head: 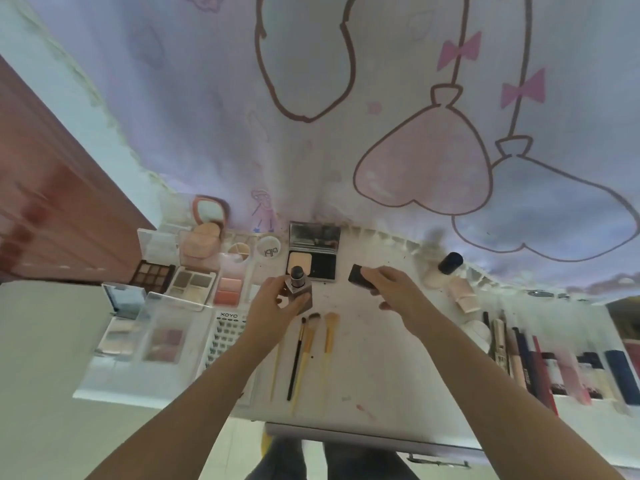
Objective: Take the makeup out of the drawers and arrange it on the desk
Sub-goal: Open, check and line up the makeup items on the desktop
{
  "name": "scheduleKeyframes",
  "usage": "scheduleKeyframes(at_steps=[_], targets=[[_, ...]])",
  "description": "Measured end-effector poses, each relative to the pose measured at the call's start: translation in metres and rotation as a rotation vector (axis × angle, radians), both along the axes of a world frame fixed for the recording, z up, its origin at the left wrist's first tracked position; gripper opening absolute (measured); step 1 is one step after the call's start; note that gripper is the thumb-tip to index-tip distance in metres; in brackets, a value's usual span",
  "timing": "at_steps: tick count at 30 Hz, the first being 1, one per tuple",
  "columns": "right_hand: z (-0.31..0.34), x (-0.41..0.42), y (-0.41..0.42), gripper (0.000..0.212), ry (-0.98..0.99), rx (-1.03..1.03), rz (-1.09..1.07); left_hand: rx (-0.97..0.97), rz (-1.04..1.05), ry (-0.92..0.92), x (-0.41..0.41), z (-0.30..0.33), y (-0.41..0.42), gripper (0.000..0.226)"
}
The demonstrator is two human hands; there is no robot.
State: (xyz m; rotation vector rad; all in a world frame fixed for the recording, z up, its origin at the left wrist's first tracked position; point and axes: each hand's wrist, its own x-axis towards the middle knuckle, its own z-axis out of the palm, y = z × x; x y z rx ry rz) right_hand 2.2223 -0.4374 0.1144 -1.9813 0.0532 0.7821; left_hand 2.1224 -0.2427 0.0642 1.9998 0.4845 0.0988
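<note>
1. White and speckled with small stains, the bench (374,344) stands against a pale cloth backdrop (311,98) printed with pink bows and heart-shaped balloons; a reddish-brown cabinet (52,216) sits at the left.
2. The left hand (273,306) grips a square brown stick foundation (299,289), uncapped, with its dark round tip up, held above the bench.
3. The right hand (391,285) pinches the black cap (358,274), well apart from the stick.
4. Just behind the hands, an open black compact (313,259) shows a mirror in its lid and a beige powder pan.
5. At the left lie open palettes: brown eyeshadow (152,275), grey-beige shades (192,284) and coral blush (228,289).
6. A lash tray (225,337) reads "XOYO"; a round white lid (269,251) reads "pipl".
7. Three brushes (306,351) lie side by side near the middle.
8. At the right, pencils, tubes and lipsticks (554,368) lie in a row, with a dark-capped bottle (450,263) behind them.
</note>
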Motion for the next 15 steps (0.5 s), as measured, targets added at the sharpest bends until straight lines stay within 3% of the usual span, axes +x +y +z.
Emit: scheduleKeyframes(at_steps=[3,8,12,15], targets=[[-0.021,-0.002,0.004,0.028,0.013,-0.075,0.005,0.013,0.026,0.044,0.007,-0.006,0.015,0.024],[-0.039,0.000,0.027,0.030,0.279,0.235,-0.175,0.031,0.006,0.062,0.021,-0.009,0.015,0.029],[-0.066,-0.008,0.043,0.037,-0.141,-0.049,0.079,0.024,0.009,0.056,0.028,-0.015,0.013,0.029],[-0.085,-0.013,0.055,0.040,-0.303,-0.131,0.171,0.032,0.019,0.057,0.027,-0.018,0.014,0.033]])
